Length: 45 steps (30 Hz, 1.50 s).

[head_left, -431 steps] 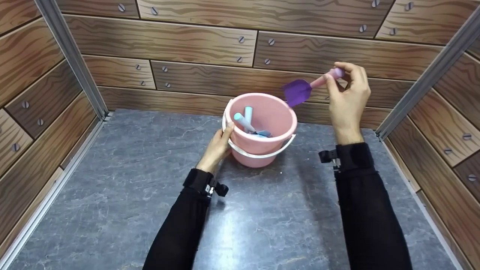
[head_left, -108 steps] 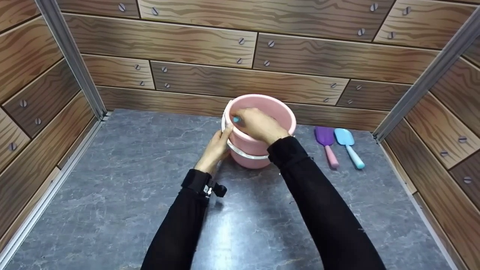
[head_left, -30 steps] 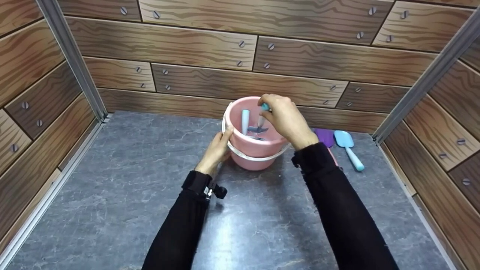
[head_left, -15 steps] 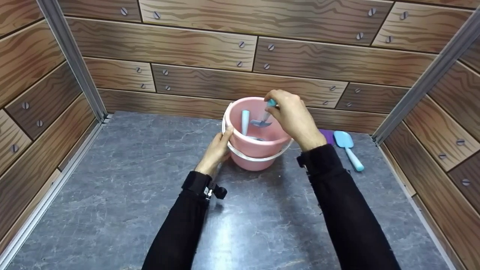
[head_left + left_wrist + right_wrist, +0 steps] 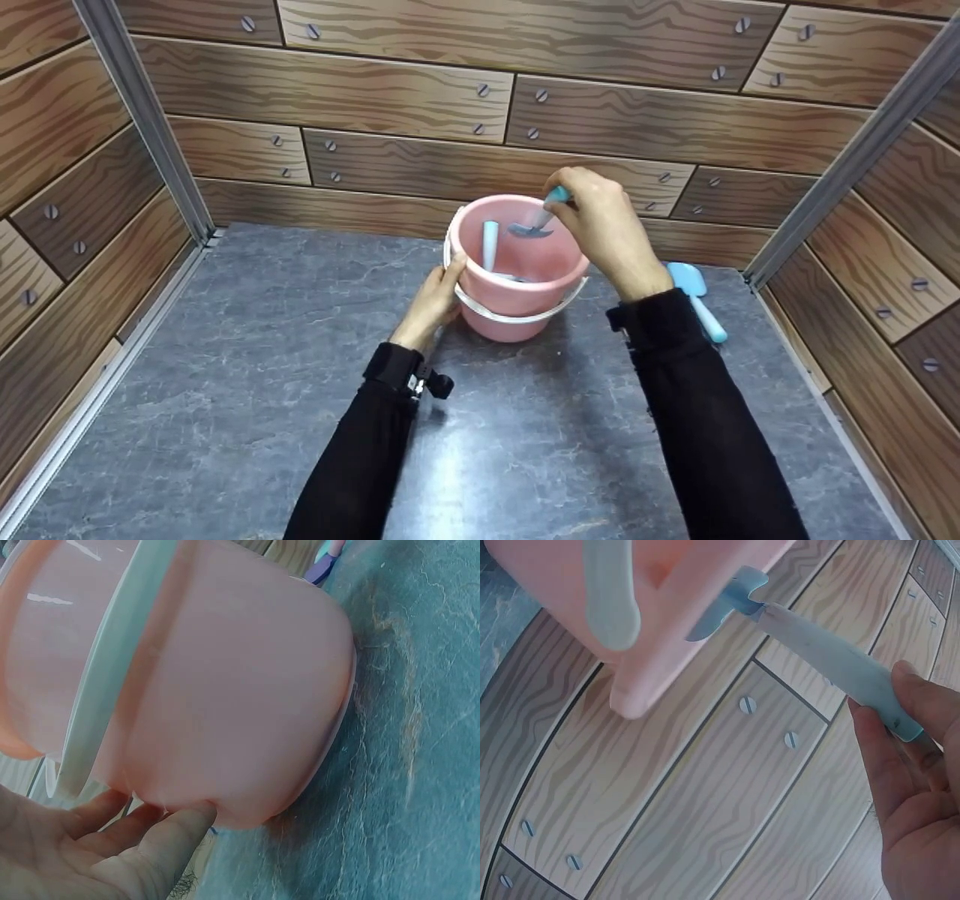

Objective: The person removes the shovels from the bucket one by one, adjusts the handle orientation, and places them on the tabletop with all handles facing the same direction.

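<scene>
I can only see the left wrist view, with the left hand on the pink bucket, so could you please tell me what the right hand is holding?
Observer: The right hand pinches a blue-headed sand tool by its handle's end.
Operator: Thank you; is anything standing inside the pink bucket?
Observer: Yes, a pale blue handle sticks up there.
Operator: And how does the light-blue shovel to the bucket's right lie?
Observer: In the head view, its handle points back toward the camera, away from the wall.
</scene>
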Each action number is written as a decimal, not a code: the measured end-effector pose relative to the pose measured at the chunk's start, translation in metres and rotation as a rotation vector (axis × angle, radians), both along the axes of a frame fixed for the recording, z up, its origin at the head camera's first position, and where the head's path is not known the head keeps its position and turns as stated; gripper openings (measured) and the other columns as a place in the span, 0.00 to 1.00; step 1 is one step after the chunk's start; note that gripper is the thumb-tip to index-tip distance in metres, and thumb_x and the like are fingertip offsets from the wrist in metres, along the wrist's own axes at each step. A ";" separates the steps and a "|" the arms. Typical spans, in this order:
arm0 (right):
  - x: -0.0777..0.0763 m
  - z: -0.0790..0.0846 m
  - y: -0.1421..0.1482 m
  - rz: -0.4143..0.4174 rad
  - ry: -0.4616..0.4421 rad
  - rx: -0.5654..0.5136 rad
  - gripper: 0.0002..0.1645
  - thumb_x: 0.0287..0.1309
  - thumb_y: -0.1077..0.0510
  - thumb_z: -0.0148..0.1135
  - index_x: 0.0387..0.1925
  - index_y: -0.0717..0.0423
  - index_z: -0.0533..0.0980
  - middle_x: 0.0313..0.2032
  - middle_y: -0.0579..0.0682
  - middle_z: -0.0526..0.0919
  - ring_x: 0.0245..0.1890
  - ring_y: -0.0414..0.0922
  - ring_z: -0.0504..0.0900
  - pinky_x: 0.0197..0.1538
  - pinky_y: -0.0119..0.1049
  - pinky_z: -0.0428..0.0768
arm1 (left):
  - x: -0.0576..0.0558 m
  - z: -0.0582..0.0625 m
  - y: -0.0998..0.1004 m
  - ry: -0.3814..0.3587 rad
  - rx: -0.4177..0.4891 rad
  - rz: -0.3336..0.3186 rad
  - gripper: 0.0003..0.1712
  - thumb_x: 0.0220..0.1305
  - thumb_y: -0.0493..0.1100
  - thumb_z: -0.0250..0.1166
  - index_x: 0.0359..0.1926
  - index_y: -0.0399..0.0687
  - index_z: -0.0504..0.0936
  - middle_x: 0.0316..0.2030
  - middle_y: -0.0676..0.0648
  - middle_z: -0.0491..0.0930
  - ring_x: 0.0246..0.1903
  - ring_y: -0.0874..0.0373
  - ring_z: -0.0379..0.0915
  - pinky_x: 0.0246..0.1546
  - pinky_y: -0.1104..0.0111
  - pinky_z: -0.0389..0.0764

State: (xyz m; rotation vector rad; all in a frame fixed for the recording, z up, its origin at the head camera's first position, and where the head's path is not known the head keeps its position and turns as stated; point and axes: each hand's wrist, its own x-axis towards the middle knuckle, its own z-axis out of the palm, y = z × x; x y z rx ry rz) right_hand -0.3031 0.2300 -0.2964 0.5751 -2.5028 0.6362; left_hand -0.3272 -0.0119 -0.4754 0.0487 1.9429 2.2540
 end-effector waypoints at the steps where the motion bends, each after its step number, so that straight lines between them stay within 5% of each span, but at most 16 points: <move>1: 0.001 0.001 0.001 -0.005 0.000 -0.007 0.09 0.79 0.63 0.75 0.55 0.61 0.87 0.55 0.60 0.94 0.57 0.60 0.91 0.63 0.56 0.89 | 0.000 0.000 0.000 -0.001 -0.002 0.000 0.41 0.88 0.65 0.56 0.75 0.31 0.74 0.76 0.27 0.74 0.67 0.43 0.78 0.81 0.37 0.82; 15: 0.011 0.017 0.013 -0.041 0.059 -0.039 0.10 0.79 0.64 0.75 0.56 0.64 0.87 0.54 0.61 0.94 0.56 0.59 0.92 0.62 0.56 0.92 | 0.000 0.000 -0.001 0.001 -0.016 -0.006 0.43 0.89 0.66 0.55 0.77 0.30 0.73 0.78 0.25 0.72 0.77 0.34 0.75 0.83 0.34 0.79; 16: 0.012 0.018 0.015 -0.040 0.071 -0.041 0.11 0.79 0.64 0.75 0.56 0.64 0.87 0.54 0.62 0.94 0.56 0.59 0.92 0.62 0.56 0.92 | -0.013 -0.015 -0.001 0.005 -0.003 -0.015 0.47 0.86 0.70 0.58 0.78 0.32 0.73 0.78 0.27 0.73 0.77 0.34 0.76 0.82 0.34 0.80; 19: 0.013 0.021 0.018 -0.038 0.096 -0.047 0.11 0.78 0.64 0.75 0.56 0.65 0.87 0.54 0.62 0.94 0.56 0.60 0.93 0.64 0.57 0.93 | -0.014 -0.014 -0.002 -0.004 0.008 -0.030 0.49 0.86 0.71 0.59 0.81 0.33 0.71 0.82 0.28 0.71 0.82 0.33 0.73 0.84 0.34 0.78; 20: 0.013 0.022 0.019 -0.038 0.101 -0.049 0.11 0.78 0.64 0.75 0.56 0.65 0.87 0.55 0.63 0.94 0.56 0.60 0.93 0.64 0.57 0.93 | -0.028 -0.029 -0.002 0.012 0.026 -0.040 0.54 0.83 0.77 0.62 0.82 0.35 0.72 0.81 0.29 0.73 0.81 0.35 0.74 0.83 0.35 0.79; 22: 0.014 0.024 0.021 -0.039 0.112 -0.050 0.11 0.78 0.65 0.75 0.56 0.66 0.87 0.55 0.63 0.94 0.57 0.60 0.93 0.65 0.56 0.92 | -0.029 -0.030 -0.002 0.015 0.029 -0.044 0.56 0.81 0.78 0.62 0.83 0.35 0.71 0.82 0.30 0.73 0.81 0.36 0.74 0.83 0.36 0.79; 23: 0.015 0.025 0.022 -0.038 0.117 -0.052 0.11 0.78 0.65 0.75 0.56 0.66 0.87 0.55 0.63 0.94 0.57 0.60 0.92 0.65 0.56 0.92 | -0.016 -0.015 -0.002 0.009 0.019 -0.040 0.53 0.85 0.74 0.59 0.84 0.33 0.69 0.83 0.29 0.71 0.83 0.35 0.72 0.85 0.36 0.78; 26: 0.016 0.028 0.026 -0.037 0.141 -0.057 0.11 0.78 0.65 0.75 0.55 0.67 0.87 0.54 0.63 0.94 0.57 0.59 0.93 0.64 0.56 0.92 | -0.015 -0.014 -0.001 0.010 0.017 -0.039 0.53 0.85 0.73 0.59 0.86 0.33 0.68 0.83 0.28 0.70 0.82 0.34 0.72 0.85 0.36 0.78; 27: 0.016 0.028 0.027 -0.039 0.147 -0.056 0.11 0.78 0.65 0.75 0.55 0.67 0.87 0.54 0.63 0.94 0.56 0.59 0.93 0.64 0.56 0.92 | -0.001 0.002 -0.001 -0.006 0.003 -0.030 0.49 0.88 0.68 0.56 0.86 0.32 0.67 0.84 0.27 0.69 0.83 0.32 0.71 0.85 0.35 0.76; 33: 0.015 0.031 0.033 -0.068 0.163 -0.055 0.13 0.78 0.64 0.75 0.57 0.67 0.87 0.55 0.64 0.94 0.58 0.61 0.93 0.67 0.56 0.91 | 0.001 0.004 -0.002 -0.011 -0.006 -0.029 0.49 0.88 0.67 0.57 0.85 0.31 0.68 0.84 0.26 0.69 0.83 0.32 0.71 0.85 0.36 0.77; 36: 0.015 0.031 0.037 -0.087 0.165 -0.074 0.13 0.78 0.64 0.75 0.57 0.67 0.87 0.55 0.64 0.94 0.59 0.61 0.92 0.69 0.56 0.90 | -0.004 -0.002 -0.004 0.018 -0.012 -0.039 0.54 0.84 0.74 0.59 0.84 0.32 0.69 0.81 0.27 0.72 0.80 0.35 0.75 0.82 0.38 0.81; 38: 0.014 0.030 0.040 -0.101 0.174 -0.085 0.13 0.78 0.64 0.75 0.57 0.66 0.87 0.55 0.64 0.94 0.59 0.61 0.92 0.69 0.56 0.89 | -0.024 -0.028 -0.005 0.048 0.001 -0.044 0.58 0.78 0.82 0.63 0.80 0.35 0.74 0.76 0.29 0.77 0.74 0.39 0.81 0.76 0.42 0.88; 43: 0.014 0.027 0.046 -0.124 0.204 -0.108 0.13 0.77 0.64 0.76 0.57 0.67 0.87 0.55 0.64 0.94 0.58 0.62 0.93 0.67 0.57 0.90 | -0.046 -0.054 -0.005 0.047 0.020 -0.057 0.53 0.78 0.82 0.63 0.72 0.37 0.77 0.70 0.31 0.79 0.66 0.43 0.84 0.73 0.44 0.90; 45: 0.014 0.025 0.049 -0.132 0.211 -0.118 0.14 0.77 0.64 0.76 0.57 0.67 0.87 0.56 0.65 0.94 0.59 0.62 0.93 0.67 0.57 0.91 | -0.037 -0.041 -0.004 0.027 0.004 -0.039 0.50 0.80 0.80 0.63 0.72 0.37 0.78 0.70 0.31 0.79 0.65 0.44 0.84 0.71 0.46 0.91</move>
